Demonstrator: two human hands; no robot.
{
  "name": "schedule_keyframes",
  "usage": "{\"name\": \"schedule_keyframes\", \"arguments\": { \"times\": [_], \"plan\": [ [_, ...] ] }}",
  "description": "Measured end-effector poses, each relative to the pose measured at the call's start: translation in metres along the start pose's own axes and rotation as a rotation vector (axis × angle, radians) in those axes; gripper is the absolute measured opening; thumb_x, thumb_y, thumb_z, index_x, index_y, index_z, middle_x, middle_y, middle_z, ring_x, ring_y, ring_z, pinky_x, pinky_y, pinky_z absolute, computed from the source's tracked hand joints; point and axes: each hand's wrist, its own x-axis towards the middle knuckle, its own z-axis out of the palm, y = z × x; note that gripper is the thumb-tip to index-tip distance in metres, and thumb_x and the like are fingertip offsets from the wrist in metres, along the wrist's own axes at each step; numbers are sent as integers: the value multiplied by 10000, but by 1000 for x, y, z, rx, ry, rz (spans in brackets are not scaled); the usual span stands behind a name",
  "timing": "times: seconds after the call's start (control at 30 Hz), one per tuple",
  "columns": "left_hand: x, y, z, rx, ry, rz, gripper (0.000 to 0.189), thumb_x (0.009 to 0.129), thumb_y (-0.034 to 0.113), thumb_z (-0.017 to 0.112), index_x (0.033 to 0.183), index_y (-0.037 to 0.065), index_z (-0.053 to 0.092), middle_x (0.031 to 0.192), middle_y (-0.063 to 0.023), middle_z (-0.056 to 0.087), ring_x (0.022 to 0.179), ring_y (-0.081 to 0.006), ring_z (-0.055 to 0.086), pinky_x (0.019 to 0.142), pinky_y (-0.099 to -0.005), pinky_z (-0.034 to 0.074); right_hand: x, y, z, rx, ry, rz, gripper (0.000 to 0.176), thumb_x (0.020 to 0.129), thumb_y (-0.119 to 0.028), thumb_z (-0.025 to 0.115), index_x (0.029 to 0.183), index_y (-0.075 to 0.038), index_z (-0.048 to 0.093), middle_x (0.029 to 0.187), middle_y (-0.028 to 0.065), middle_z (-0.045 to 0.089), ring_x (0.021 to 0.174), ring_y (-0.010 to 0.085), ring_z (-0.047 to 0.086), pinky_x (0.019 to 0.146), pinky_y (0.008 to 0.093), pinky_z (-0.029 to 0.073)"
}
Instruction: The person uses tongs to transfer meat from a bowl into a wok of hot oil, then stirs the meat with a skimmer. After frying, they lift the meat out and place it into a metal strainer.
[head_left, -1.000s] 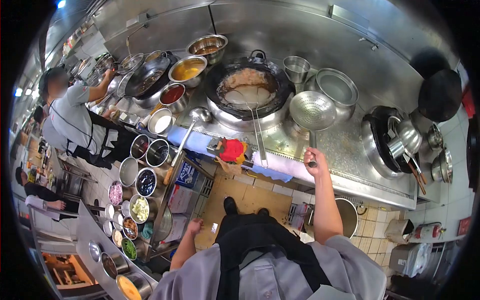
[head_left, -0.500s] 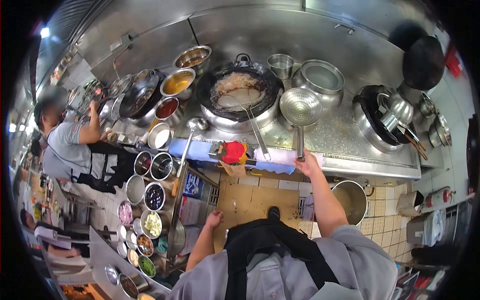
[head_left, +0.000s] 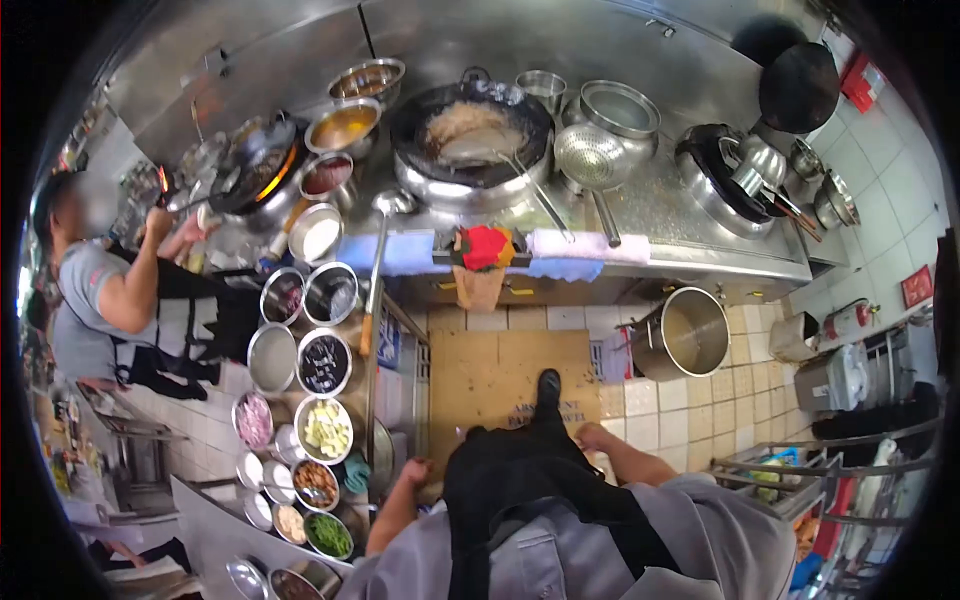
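My left hand (head_left: 418,470) hangs low beside the black apron (head_left: 515,480), its fingers curled; what they hold, if anything, is too small to tell. On the other side of the apron is my right hand (head_left: 594,436), fingers curled and partly hidden, away from the counter. A perforated ladle (head_left: 590,158) rests on the stove, its handle toward the pink cloth (head_left: 560,246). In the large wok (head_left: 470,120), food bubbles in liquid around a wire strainer (head_left: 480,147), whose handle reaches the counter edge.
A long-handled ladle (head_left: 394,203) lies left of the wok near bowls of sauce. Ingredient bowls (head_left: 325,428) line the left side. A tall pot (head_left: 683,333) stands on the floor at right. At far left a co-worker (head_left: 120,290) works at another wok, where flame shows.
My right hand has let go of the perforated ladle's handle and drawn back to my side. The view has shifted. Flame now shows at the co-worker's wok.
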Motion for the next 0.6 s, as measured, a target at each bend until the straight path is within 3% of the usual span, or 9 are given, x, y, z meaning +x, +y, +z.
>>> {"name": "schedule_keyframes", "arguments": {
  "times": [0.03, 0.07, 0.17, 0.23, 0.3, 0.33, 0.4, 0.53, 0.6],
  "plan": [
    [-42, 47, -29, -149, -5, -252, 311, 792, 264, 496, 977, 34, 594, 871, -138, 620, 809, -230, 595, 699, -334, 468, 11, -35, -3, 593, 93, 542, 243, 706, -255, 511, 682, -29, 597, 738, 158, 598, 709, 335, 573, 634, 382, 464],
    [-21, -4, -16, 588, -267, 168, 344, 798, 291, 463, 992, 32, 583, 961, -190, 591, 908, -294, 572, 775, -361, 455, 14, -53, -3, 493, 207, 518, 250, 720, -248, 489, 690, -23, 595, 736, 168, 597, 709, 330, 579, 629, 378, 465],
    [-12, -61, 5, 459, -118, 200, 364, 785, 318, 452, 1001, 56, 581, 1032, -198, 558, 958, -336, 536, 826, -371, 430, 17, -71, -22, 505, 308, 417, 242, 733, -221, 476, 697, -7, 585, 705, 198, 587, 691, 329, 591, 616, 363, 472],
    [-14, -33, -9, -16, -82, -217, 366, 776, 327, 457, 1010, 71, 576, 1033, -185, 563, 959, -337, 536, 833, -369, 425, -2, -86, -68, 1027, 160, 666, 250, 733, -230, 493, 680, -1, 578, 703, 224, 576, 659, 368, 574, 617, 379, 473],
    [-11, -13, -22, -46, -21, -177, 362, 767, 337, 474, 979, 68, 592, 1007, -189, 574, 943, -316, 550, 809, -360, 436, 10, -57, -18, 783, 643, 707, 249, 732, -230, 527, 690, 11, 574, 686, 221, 573, 602, 357, 574, 596, 375, 476],
    [-2, -8, -22, -110, 27, -133, 344, 769, 332, 474, 934, 62, 606, 940, -178, 596, 914, -293, 566, 787, -352, 443, 2, -56, -21, 793, 654, 712, 249, 732, -230, 527, 690, 11, 574, 686, 221, 573, 602, 357, 574, 596, 375, 476],
    [5, 10, -25, -159, 75, -82, 331, 771, 327, 474, 890, 55, 620, 872, -168, 618, 884, -271, 581, 765, -345, 449, -14, -54, -41, 346, 614, 706, 273, 756, -244, 527, 745, 23, 583, 652, 203, 573, 531, 302, 579, 560, 354, 475],
    [7, 60, -30, -169, 20, -18, 381, 829, 379, 426, 776, 60, 628, 694, -86, 628, 759, -230, 604, 700, -333, 458, -30, -62, -52, 532, 563, 744, 311, 794, -266, 507, 797, 34, 589, 630, 192, 574, 530, 261, 586, 552, 337, 473],
    [-2, 80, -24, -124, 7, -26, 412, 848, 397, 405, 758, 60, 624, 655, -68, 623, 727, -225, 605, 684, -332, 460, -36, -69, -43, 827, 469, 703, 370, 813, -322, 454, 854, 13, 607, 743, 193, 608, 734, 321, 599, 632, 381, 481]
  ]
}}
